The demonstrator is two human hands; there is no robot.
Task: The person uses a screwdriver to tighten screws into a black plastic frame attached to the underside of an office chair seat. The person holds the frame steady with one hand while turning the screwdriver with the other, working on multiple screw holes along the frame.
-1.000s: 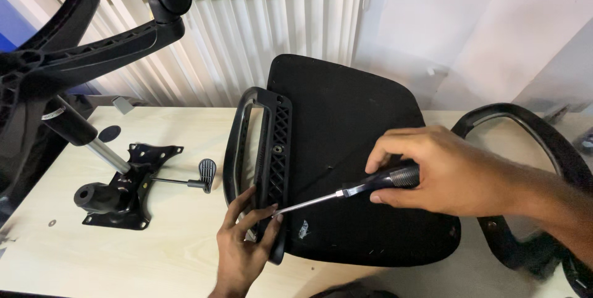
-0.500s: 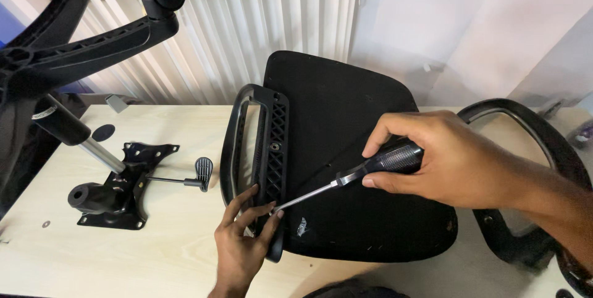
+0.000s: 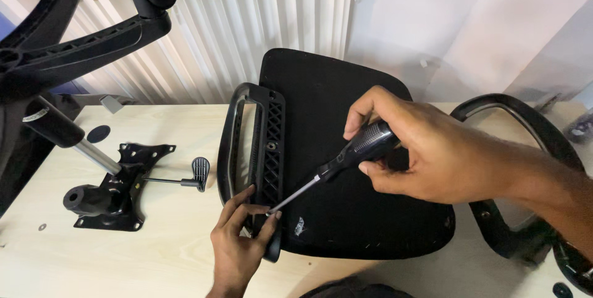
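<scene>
A black chair seat (image 3: 346,168) lies upside down on a pale wooden table (image 3: 154,255). A black plastic armrest (image 3: 253,143) rests along its left edge. My right hand (image 3: 426,150) grips a screwdriver (image 3: 343,165) with a black handle; its metal shaft slants down-left and the tip meets the lower end of the armrest. My left hand (image 3: 238,245) pinches that lower end of the armrest, its fingertips right at the screwdriver tip.
A black metal tilt mechanism (image 3: 111,187) with a lever lies at the left. A chair base with a caster (image 3: 74,45) and gas cylinder looms at the upper left. A curved black frame (image 3: 525,168) sits at the right. White vertical blinds (image 3: 247,32) hang behind.
The view has shifted slightly. My right hand has moved a little right and up with the screwdriver, whose tip stays at the armrest's lower end. My left hand keeps its hold.
</scene>
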